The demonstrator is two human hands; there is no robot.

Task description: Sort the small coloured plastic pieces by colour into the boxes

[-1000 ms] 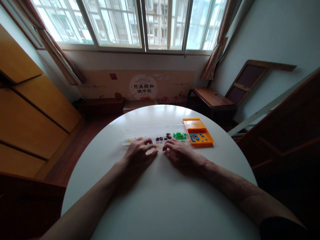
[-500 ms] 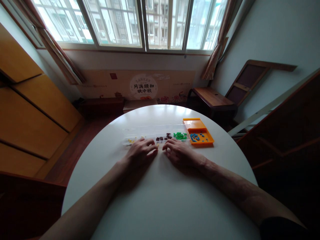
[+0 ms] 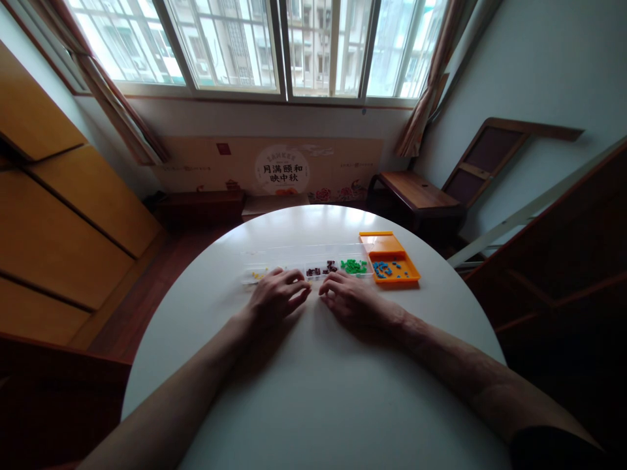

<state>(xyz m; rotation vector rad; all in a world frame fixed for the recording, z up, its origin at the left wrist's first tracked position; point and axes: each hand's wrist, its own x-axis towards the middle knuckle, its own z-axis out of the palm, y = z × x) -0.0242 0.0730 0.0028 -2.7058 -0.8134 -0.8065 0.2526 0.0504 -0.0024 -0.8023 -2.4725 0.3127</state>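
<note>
My left hand (image 3: 281,292) rests at the front edge of a clear plastic compartment box (image 3: 298,251), thumb and fingers pinched. A tiny yellow piece (image 3: 309,284) seems to show at its fingertips. Just across a narrow gap is my right hand (image 3: 350,297), its fingers curled in; whatever they may hold is hidden. Inside the clear box lie yellow pieces (image 3: 257,275), dark brown pieces (image 3: 329,267) and green pieces (image 3: 353,266), in separate compartments. My left hand covers part of the compartments on that side.
An orange case (image 3: 414,274) with its lid open stands right of the clear box, holding small blue pieces (image 3: 382,269). All this is on a round white table (image 3: 313,391). Beyond the table are a wooden chair (image 3: 416,189), a window (image 3: 323,49) and a printed panel (image 3: 196,153).
Both hands stay almost in place; the left fingers shift very slightly. The whole view drifts a little. The boxes and pieces look unchanged.
</note>
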